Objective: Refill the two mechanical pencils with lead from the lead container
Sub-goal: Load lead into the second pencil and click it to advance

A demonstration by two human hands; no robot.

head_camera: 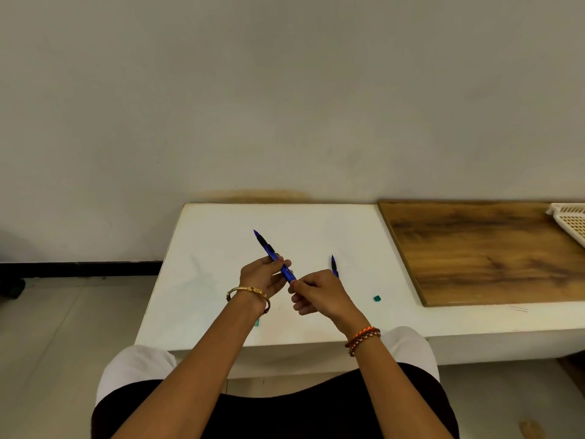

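My left hand (262, 275) grips a blue mechanical pencil (267, 248) around its middle, tip pointing up and away to the left. My right hand (318, 293) pinches the rear end of that pencil with fingertips and thumb. A second blue pencil (334, 265) lies on the white table (215, 248) just behind my right hand, mostly hidden by it. A small green piece (376, 298) sits on the table to the right of my right hand. Another green object (257, 322) peeks out under my left wrist; it is largely hidden.
A wooden board (481, 251) lies on the right part of the table. A white perforated plastic basket (571, 221) stands at the far right edge. Two thin dark lines, perhaps leads (519, 308), lie near the board's front edge. The wall is close behind.
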